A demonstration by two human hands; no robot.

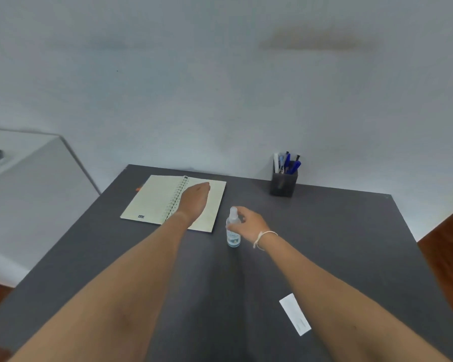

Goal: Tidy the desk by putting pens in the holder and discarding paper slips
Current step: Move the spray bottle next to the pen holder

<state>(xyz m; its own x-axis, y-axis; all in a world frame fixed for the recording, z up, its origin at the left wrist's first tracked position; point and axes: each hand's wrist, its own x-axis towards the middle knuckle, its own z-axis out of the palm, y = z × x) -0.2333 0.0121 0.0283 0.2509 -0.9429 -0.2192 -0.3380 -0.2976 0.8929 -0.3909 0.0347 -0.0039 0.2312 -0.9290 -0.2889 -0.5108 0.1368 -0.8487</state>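
Note:
A dark mesh pen holder [283, 184] stands at the back right of the grey desk [338, 231] with several blue and white pens [288, 163] in it. A white paper slip [295, 314] lies near the front, just left of my right forearm. My left hand [194, 198] rests over the right page of an open spiral notebook [154, 198], fingers curled down; what it holds, if anything, is hidden. My right hand [249, 223] is wrapped around a small clear spray bottle [232, 235] standing upright beside the notebook.
A white wall rises right behind the desk. A white cabinet [29, 194] stands to the left, lower than the wall's edge. Something small and orange [138, 189] peeks out at the notebook's far left edge. Brown floor shows at the right and lower left.

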